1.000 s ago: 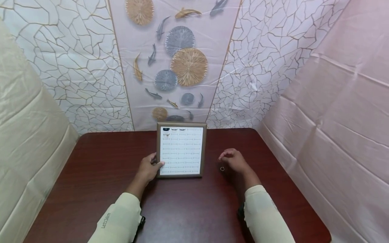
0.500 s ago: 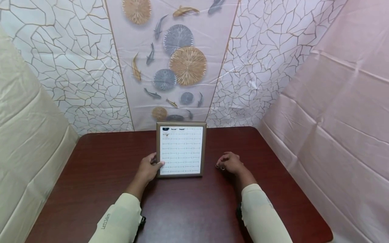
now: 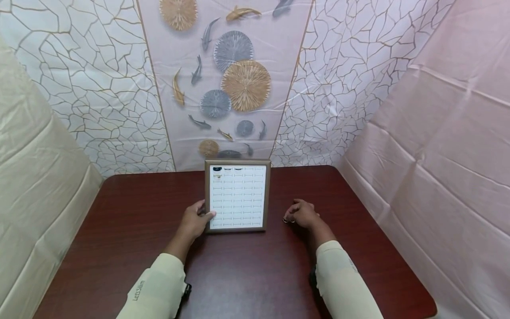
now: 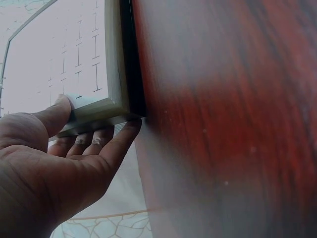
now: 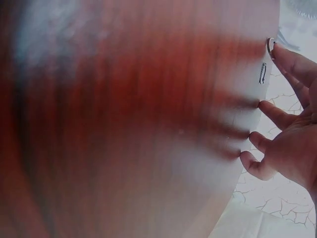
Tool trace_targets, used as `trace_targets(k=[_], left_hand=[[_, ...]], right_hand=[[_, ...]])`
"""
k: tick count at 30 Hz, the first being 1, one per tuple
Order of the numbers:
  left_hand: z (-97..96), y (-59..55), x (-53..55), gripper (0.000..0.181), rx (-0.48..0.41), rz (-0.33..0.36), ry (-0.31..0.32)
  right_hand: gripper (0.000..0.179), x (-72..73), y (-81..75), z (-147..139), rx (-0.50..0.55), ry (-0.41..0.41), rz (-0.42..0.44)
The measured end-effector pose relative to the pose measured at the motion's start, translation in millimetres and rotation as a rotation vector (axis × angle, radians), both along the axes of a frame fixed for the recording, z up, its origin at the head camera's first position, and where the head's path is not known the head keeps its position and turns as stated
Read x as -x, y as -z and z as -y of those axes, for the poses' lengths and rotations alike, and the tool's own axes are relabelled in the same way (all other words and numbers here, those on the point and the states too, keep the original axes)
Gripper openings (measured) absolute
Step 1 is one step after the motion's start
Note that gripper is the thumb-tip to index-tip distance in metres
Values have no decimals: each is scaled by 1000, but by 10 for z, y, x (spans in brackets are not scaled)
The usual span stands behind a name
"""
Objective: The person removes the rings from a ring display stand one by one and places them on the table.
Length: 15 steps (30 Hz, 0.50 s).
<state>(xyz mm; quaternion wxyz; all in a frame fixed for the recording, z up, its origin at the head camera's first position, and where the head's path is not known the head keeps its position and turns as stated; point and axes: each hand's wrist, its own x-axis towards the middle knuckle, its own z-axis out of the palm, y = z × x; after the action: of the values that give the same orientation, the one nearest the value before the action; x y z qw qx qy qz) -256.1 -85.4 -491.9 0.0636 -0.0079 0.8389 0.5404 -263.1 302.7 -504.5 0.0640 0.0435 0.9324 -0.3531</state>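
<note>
My left hand [image 3: 196, 220] grips the lower left side of an upright framed ring display board [image 3: 239, 230], thumb on its front face and fingers behind. A dark ring [image 3: 217, 169] sits in the board's top left slot with two thinner rings beside it; a gold-toned ring [image 3: 217, 177] is in the row below. To the board's right, my right hand [image 3: 303, 214] is low at the table with several fingertips down on it. A thin ring [image 5: 270, 48] stands on edge at its pinching fingertips. Close by, a second ring [image 5: 262, 73] lies on the tabletop.
The dark red-brown wooden table [image 3: 247, 274] has rounded corners. Behind it hangs a patterned cloth [image 3: 119, 88] with fish and round shapes. Plain pale drapes [image 3: 430, 146] close off both sides. Most of the board's printed slots hold nothing.
My right hand has come down to the table from a little above it, and a second ring now shows at its fingertips. My left hand and the board stay in place.
</note>
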Motion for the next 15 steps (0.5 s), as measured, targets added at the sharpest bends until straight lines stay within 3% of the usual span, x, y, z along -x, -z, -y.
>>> trace_targets(k=[15], left_hand=[[1, 17, -7, 70, -20, 23, 8]], right_hand=[[11, -23, -7, -13, -33, 12, 11]])
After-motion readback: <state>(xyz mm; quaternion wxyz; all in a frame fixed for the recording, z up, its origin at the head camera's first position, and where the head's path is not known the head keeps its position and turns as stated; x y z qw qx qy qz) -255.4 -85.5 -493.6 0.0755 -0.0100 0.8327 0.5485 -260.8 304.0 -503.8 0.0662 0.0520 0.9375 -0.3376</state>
